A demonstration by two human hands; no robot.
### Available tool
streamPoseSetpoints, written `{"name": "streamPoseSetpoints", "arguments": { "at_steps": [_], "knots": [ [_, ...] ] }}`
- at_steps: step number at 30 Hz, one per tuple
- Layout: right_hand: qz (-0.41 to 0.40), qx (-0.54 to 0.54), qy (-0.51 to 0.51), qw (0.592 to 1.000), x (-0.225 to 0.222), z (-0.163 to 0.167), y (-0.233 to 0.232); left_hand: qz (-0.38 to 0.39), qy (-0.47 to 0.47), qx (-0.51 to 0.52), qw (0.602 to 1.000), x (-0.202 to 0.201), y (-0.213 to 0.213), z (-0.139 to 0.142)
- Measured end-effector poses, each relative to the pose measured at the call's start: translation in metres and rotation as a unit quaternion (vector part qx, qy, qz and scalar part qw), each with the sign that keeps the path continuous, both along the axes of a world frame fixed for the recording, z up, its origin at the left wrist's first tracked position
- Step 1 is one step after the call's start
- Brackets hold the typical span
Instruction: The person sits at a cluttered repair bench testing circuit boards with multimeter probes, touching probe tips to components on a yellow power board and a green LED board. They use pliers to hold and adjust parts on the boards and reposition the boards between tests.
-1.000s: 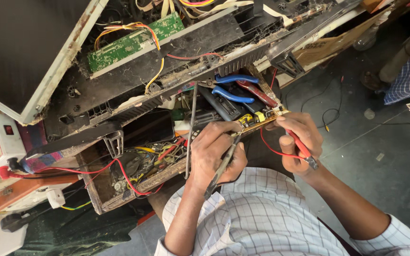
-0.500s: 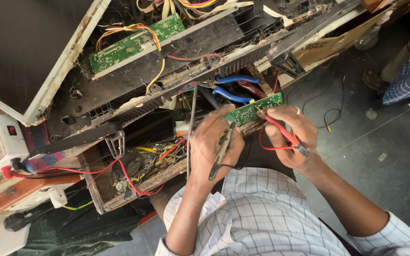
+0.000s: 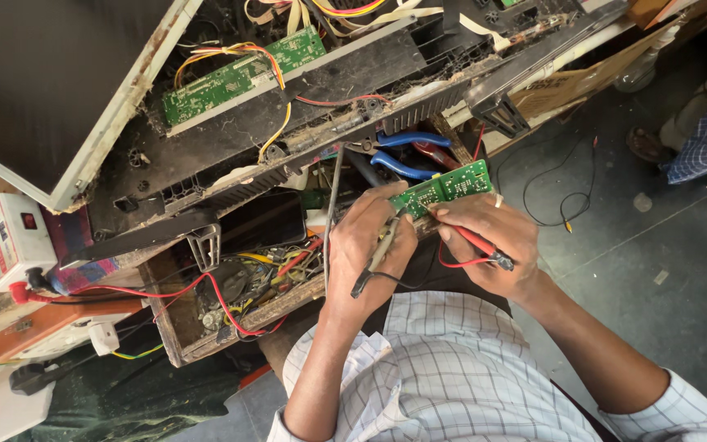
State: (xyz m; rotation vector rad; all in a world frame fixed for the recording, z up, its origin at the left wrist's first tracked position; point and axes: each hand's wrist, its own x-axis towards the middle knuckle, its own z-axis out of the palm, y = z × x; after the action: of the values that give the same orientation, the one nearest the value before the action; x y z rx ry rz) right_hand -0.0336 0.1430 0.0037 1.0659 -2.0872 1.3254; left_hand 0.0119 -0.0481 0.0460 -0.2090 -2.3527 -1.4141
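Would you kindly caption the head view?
Left hand and right hand press probes to a small green circuit board.

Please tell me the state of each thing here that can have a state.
left hand: holds black probe, tip on small green board
right hand: holds red probe
small green board: tilted, between both hands
blue-handled pliers: lying unused
wooden tray: filled with wires

White shirt with thin dark checks, sleeves rolled up, bare forearms
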Motion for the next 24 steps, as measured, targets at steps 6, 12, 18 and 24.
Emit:
{"name": "streamPoseSetpoints", "arguments": {
  "at_steps": [6,12,18,24],
  "knots": [
    [-0.005,0.015,0.004,1.0,-0.0007,0.0009,-0.0014,-0.005,0.001,0.01,1.0,-0.0004,-0.0013,-0.0009],
    [-0.018,0.026,0.008,0.999,-0.0012,-0.0003,-0.0021,-0.006,-0.024,0.017,1.0,-0.0004,-0.0027,-0.0002],
    [-0.021,0.028,0.003,0.999,0.0002,0.0002,-0.0021,-0.011,-0.016,0.02,1.0,-0.0013,-0.0027,0.0016],
    [-0.02,0.025,-0.003,0.999,-0.0003,-0.0022,-0.0011,-0.004,-0.057,0.03,0.998,-0.0002,-0.0041,0.0007]
  ]
}}
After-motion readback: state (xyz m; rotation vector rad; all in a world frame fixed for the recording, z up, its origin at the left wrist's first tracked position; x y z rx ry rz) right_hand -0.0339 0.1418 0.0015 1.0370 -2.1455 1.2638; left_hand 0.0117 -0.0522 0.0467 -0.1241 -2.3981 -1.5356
